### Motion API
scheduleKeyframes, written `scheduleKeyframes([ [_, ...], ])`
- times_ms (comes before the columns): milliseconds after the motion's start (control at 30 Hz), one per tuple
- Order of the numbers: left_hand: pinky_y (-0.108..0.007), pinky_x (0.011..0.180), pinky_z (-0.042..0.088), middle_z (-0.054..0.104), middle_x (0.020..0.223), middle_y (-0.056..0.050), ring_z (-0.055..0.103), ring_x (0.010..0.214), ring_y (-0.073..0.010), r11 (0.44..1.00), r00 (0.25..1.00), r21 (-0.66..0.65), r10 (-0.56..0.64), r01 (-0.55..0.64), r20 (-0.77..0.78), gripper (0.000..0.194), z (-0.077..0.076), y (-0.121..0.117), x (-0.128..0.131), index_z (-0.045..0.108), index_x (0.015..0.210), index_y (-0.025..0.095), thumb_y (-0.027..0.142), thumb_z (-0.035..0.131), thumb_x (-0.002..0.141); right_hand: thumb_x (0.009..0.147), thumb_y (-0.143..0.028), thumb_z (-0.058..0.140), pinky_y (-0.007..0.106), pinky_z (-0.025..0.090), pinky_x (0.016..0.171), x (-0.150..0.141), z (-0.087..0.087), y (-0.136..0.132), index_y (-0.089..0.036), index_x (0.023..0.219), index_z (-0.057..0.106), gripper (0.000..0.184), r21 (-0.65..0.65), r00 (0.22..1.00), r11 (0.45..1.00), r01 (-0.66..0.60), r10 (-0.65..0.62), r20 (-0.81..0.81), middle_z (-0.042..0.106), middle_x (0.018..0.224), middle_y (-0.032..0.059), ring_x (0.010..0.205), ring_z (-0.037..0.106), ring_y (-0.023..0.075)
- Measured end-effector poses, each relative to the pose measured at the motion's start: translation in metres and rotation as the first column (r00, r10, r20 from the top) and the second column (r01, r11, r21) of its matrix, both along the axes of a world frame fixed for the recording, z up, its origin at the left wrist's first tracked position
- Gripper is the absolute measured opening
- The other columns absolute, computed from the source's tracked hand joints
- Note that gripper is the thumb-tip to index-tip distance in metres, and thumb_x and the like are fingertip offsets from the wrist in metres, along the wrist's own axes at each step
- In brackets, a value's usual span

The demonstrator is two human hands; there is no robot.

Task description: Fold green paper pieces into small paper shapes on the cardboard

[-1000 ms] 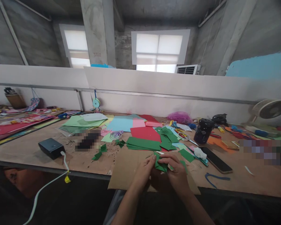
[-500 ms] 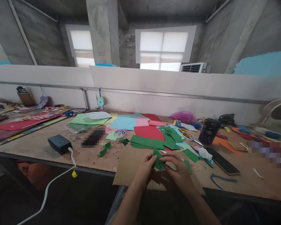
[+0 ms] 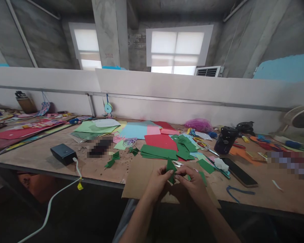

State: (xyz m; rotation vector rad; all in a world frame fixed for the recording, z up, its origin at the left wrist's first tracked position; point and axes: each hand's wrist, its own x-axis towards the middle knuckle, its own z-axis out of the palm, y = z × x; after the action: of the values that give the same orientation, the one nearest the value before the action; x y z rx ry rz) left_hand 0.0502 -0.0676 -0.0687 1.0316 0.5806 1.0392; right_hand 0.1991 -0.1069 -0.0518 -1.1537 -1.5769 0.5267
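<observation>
Between my two hands, above a piece of brown cardboard [image 3: 136,182], is a small folded piece of green paper [image 3: 171,165]. My left hand [image 3: 159,180] pinches its left side with thumb and fingers. On the right edge, my right hand [image 3: 191,179] closes thumb and fingertips on the same paper. Just beyond lies a stack of green paper strips [image 3: 158,152]. More cut green pieces [image 3: 186,146] are heaped to the right of it, and small folded green shapes [image 3: 113,159] rest to the left.
Red paper [image 3: 160,141] and light blue paper [image 3: 134,131] lie farther back. On the right are a phone [image 3: 239,172], a dark bottle [image 3: 226,140] and a blue strip [image 3: 239,191]. A black box [image 3: 63,154] with a white cable [image 3: 52,200] sits left, near the table edge.
The green paper has turned and looks narrower and more folded. My right fingers have moved slightly in toward my left thumb, closing on its edge. The camera has shifted slightly.
</observation>
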Motion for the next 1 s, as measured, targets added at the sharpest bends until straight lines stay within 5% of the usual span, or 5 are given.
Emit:
scheduleKeyframes([
  [533, -0.024, 0.066, 0.045, 0.068, 0.08, -0.007, 0.06, 0.071, -0.0163, 0.999, 0.992, 0.036, -0.022, 0.027, -0.121, 0.04, 0.005, -0.0064, -0.0022, 0.07, 0.092, 0.012, 0.043, 0.075, 0.068, 0.076, -0.029, 0.065, 0.027, 0.039, 0.059, -0.0017, 0.0027, -0.0004, -0.021, 0.066, 0.061, 0.014, -0.158, 0.998, 0.987, 0.015, -0.023, -0.05, 0.062, 0.064, 0.0002, 0.062, 0.054, 0.0175],
  [800, -0.023, 0.051, 0.046, 0.063, 0.067, -0.004, 0.056, 0.053, -0.0125, 0.998, 0.997, -0.06, 0.023, -0.028, -0.07, 0.038, 0.0013, -0.0033, 0.0006, 0.067, 0.085, 0.011, 0.044, 0.074, 0.067, 0.076, -0.038, 0.069, 0.026, 0.044, 0.062, 0.0046, -0.0059, 0.0012, -0.02, 0.086, 0.062, 0.021, -0.23, 0.912, 0.965, -0.126, 0.021, -0.41, 0.061, 0.078, 0.0004, 0.069, 0.056, 0.0158],
  [1000, -0.021, 0.047, 0.042, 0.062, 0.065, -0.002, 0.054, 0.052, -0.0111, 0.997, 0.995, -0.04, 0.055, -0.059, -0.083, 0.037, 0.0056, -0.0033, -0.0016, 0.066, 0.084, 0.011, 0.045, 0.072, 0.069, 0.075, -0.045, 0.069, 0.025, 0.042, 0.058, 0.006, -0.0006, -0.001, -0.019, 0.079, 0.067, 0.027, -0.313, 0.926, 0.942, -0.125, -0.003, -0.378, 0.062, 0.069, 0.0, 0.064, 0.055, 0.0157],
])
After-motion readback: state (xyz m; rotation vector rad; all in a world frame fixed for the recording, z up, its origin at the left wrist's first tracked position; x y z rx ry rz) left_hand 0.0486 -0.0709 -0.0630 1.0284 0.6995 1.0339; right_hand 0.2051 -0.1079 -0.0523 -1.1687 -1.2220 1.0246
